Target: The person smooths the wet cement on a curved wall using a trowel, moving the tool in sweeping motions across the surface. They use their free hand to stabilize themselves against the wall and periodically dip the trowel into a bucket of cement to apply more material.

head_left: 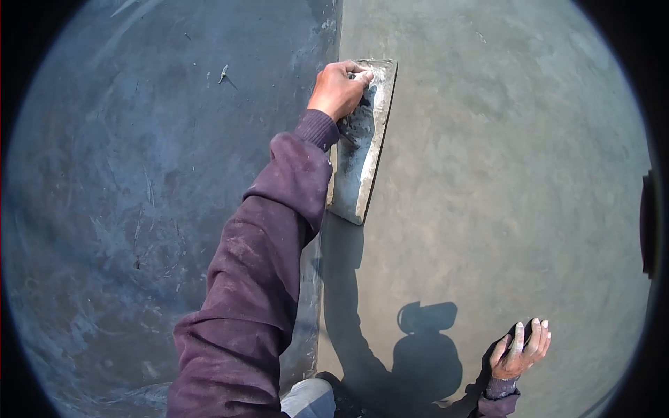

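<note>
My left hand [341, 89] is closed around the grip of a plastering trowel [364, 150], and most of that grip is hidden under my fingers. The trowel's long flat blade lies on the seam between a dark smooth surface [139, 174] and a grey-green plastered surface [502, 174], mostly over the grey-green side. Pale dried plaster crusts the blade's edges. Low on the right, my right hand [520, 350] rests palm down on the plastered surface. Its dusty fingers are stretched out and hold nothing.
A small pale scrap [223, 74] sits on the dark surface, left of the trowel. Shadows of my head and arm [425, 362] fall across the plaster. A light-coloured trouser knee [309, 399] shows at the bottom. Something dark [648, 223] stands at the right edge.
</note>
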`<state>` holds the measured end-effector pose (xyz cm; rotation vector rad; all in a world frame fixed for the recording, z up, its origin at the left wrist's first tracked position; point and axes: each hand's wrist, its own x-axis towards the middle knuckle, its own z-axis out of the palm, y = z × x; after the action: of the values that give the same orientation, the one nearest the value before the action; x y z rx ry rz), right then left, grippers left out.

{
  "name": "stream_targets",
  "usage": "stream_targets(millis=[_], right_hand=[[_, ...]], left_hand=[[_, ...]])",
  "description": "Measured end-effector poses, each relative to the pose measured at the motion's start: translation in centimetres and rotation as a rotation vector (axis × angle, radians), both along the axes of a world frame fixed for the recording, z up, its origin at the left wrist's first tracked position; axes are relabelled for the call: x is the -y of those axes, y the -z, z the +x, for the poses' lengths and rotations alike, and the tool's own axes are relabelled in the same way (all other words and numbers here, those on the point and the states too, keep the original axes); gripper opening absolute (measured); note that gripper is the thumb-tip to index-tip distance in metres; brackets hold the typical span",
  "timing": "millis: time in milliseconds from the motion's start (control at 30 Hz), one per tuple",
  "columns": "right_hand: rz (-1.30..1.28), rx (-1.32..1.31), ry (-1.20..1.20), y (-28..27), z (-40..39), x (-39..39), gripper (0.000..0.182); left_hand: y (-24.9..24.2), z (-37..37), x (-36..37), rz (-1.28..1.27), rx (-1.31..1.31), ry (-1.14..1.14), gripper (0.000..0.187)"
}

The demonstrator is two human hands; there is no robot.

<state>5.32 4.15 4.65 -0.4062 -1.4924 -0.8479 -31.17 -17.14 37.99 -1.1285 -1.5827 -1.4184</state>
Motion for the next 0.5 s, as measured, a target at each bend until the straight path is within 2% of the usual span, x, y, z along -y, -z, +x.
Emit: stream_targets(millis=[33,67,100,133,233,300,400,500], right_hand=[[0.003,0.004,0.004,0.0,0.0,0.0,0.036],[0.006,0.003,0.007,-0.1,0.0,0.1,0.035],[-0.01,0.013,0.013,0.1,0.4,0.3,0.035],[-0.025,0.004,0.01,0.2,0.3,0.3,0.034],[-0.042,-0.021,0.0,-0.1,-0.3,0.4,0.033],[-0.034,-0.019,-0.008,0.0,-0.2,0.3,0.034],[-0.044,0.006,-0.01,0.1,0.0,0.3,0.038],[-0.005,-0.013,-0.005,0.2,-0.1,0.0,0.034]], left_hand=[[-2.8,1.2,1.0,-0.087,0.111,0.048,0.029],[-3.5,1.4,1.8,-0.171,0.122,0.055,0.029],[-2.4,1.3,1.6,-0.139,0.181,0.164,0.029],[-0.1,1.1,0.7,-0.097,0.09,0.097,0.028],[12.1,0.0,-0.8,0.044,-0.117,-0.014,0.027],[17.4,0.1,-0.4,0.045,-0.098,0.002,0.027],[13.0,-0.1,-0.1,0.045,-0.059,-0.014,0.028],[1.0,0.1,-0.2,0.062,-0.103,-0.066,0.031]])
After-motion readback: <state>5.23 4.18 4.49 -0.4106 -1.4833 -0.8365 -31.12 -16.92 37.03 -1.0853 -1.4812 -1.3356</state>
